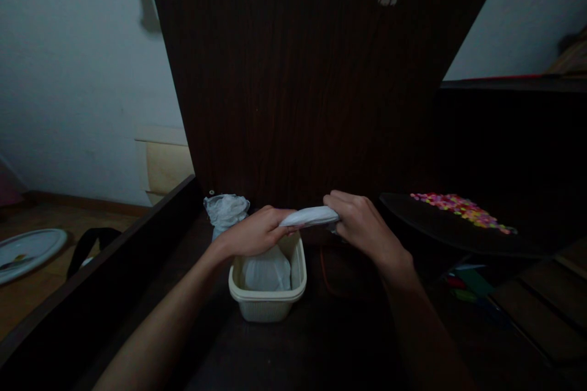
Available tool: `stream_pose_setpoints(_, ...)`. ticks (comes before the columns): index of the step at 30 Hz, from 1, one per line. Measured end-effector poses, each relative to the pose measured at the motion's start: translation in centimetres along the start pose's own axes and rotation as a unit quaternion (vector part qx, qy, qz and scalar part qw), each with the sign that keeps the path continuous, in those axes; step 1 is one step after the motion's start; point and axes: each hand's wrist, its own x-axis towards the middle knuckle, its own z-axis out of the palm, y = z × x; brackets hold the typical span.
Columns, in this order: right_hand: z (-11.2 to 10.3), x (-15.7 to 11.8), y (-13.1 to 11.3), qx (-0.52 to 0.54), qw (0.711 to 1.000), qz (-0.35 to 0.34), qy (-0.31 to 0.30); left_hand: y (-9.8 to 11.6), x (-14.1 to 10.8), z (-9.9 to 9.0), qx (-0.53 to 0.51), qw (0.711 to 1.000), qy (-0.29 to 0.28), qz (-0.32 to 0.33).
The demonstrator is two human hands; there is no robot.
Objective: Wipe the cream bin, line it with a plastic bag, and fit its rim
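A white folded bag or cloth (310, 216) is stretched level between my two hands. My left hand (258, 232) pinches its left end, above a cream plastic basket (267, 308). The right end is in my closed right hand (355, 218), to the right of the basket. Inside the basket lies another white, thin item (267, 270). Behind and left of the basket, a crumpled whitish plastic bag (226, 210) rests on the dark surface (206, 342). My fingertips are partly hidden by the white item.
A tall dark wooden panel (293, 85) stands behind the hands. A raised ledge (105, 275) runs along the left. At the right, a dark curved shelf (440, 235) bears small colourful pieces (461, 211). A white round lid (32, 250) is at the far left.
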Motion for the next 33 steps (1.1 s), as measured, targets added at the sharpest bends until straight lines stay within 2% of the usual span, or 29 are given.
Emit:
stream_pose_setpoints(4,-0.3,-0.2,1.4,0.033,0.999,0.019,0.003,0.0,-0.1,-0.2,-0.008,1.0,0.009,-0.016)
stream_pose_setpoints(8,-0.5,-0.5,2.4,0.11,0.993,0.033,-0.033,0.1,-0.1,-0.4,-0.014,1.0,0.008,-0.023)
stream_pose_setpoints(11,-0.4,-0.6,2.7,0.123,0.99,0.05,-0.051,0.1,-0.1,-0.4,-0.018,1.0,0.005,-0.023)
stream_pose_setpoints(22,-0.3,-0.5,2.7,-0.061,0.994,0.093,0.017,0.6,-0.2,-0.7,-0.05,0.998,0.001,-0.042)
stream_pose_setpoints(26,0.0,-0.3,2.9,-0.072,0.995,0.074,0.007,0.7,-0.3,-0.6,-0.091,0.994,0.008,-0.06)
stream_pose_setpoints(30,0.6,-0.2,3.0,-0.07,0.994,0.081,-0.025,0.5,-0.2,-0.3,-0.061,0.997,0.012,-0.055)
stream_pose_setpoints(33,1.1,-0.2,3.2,-0.049,0.995,0.089,-0.023,0.3,-0.1,-0.1,-0.039,0.998,0.019,-0.052)
